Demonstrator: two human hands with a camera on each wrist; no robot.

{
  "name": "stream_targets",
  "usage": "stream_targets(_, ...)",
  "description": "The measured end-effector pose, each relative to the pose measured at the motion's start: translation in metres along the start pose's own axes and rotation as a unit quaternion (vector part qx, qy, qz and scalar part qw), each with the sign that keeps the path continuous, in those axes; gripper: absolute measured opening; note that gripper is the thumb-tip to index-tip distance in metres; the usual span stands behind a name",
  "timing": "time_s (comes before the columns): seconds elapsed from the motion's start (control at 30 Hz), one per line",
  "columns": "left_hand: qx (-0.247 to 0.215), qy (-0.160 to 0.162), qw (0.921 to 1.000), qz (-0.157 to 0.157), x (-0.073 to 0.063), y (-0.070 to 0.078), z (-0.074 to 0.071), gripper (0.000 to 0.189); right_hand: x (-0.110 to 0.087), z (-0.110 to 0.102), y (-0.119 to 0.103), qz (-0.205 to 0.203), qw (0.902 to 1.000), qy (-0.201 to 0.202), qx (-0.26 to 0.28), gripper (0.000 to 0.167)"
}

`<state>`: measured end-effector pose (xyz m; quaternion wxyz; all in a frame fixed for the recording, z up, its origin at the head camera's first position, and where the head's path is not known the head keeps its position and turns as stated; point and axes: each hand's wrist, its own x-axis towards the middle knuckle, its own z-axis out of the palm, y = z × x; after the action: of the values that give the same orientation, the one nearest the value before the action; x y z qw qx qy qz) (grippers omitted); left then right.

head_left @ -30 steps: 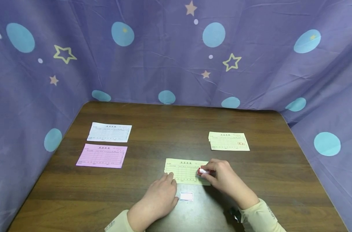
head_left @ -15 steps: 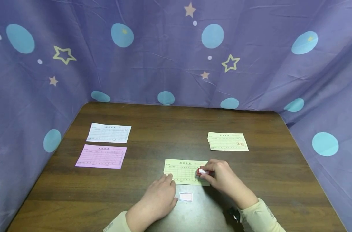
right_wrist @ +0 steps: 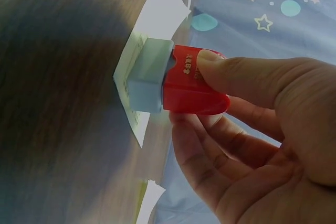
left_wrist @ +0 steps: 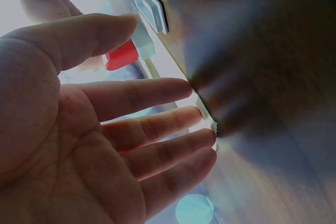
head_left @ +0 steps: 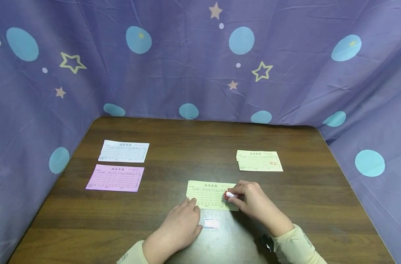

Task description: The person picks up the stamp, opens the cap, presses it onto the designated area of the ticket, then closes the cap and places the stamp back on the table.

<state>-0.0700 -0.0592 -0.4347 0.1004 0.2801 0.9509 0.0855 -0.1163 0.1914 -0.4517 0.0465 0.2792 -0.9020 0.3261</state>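
A self-inking stamp (right_wrist: pixel 194 80) with a red top and pale grey base stands on the right part of a yellow-green printed slip (head_left: pixel 203 194). My right hand (head_left: pixel 253 200) pinches its red top between thumb and fingers, as the right wrist view shows closely. The stamp's base meets the paper there. My left hand (head_left: pixel 180 223) lies with fingers extended, fingertips on the slip's lower left edge. Just right of the left thumb, a small white rectangular cap (head_left: pixel 211 223) with a dark rim lies on the table; the left wrist view shows its raised edge.
Another yellow-green slip (head_left: pixel 258 161) bearing a red stamped mark lies at the right. On the left are a white slip (head_left: pixel 123 151) and a pink slip (head_left: pixel 114 178) below it. A purple curtain (head_left: pixel 193 73) surrounds the wooden table (head_left: pixel 174 139).
Both hands, the stamp and the slips keep their places. The head view has shifted only slightly.
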Motion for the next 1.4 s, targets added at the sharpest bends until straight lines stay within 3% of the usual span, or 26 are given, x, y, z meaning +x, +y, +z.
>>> stream_targets(0.53, 0.002, 0.004, 1.0, 0.005, -0.001, 0.0, -0.001, 0.044, -0.002, 0.0, 0.0, -0.001, 0.9999, -0.001, -0.014, 0.019)
stream_targets(0.9, -0.002, -0.007, 1.0, 0.0, -0.002, -0.002, 0.002, 0.041, -0.001, 0.004, -0.001, -0.027, 0.9992, -0.005, -0.03, 0.017)
stream_targets(1.17, -0.006, -0.018, 0.9998, -0.002, 0.002, -0.002, -0.001, 0.043, 0.001, -0.005, -0.001, -0.052, 0.9983, 0.018, -0.017, 0.015)
stream_targets(1.4, -0.008, -0.018, 0.9998, -0.004, 0.002, -0.001, -0.002, 0.044, -0.003, -0.029, 0.005, -0.018, 0.9961, 0.086, 0.002, 0.021)
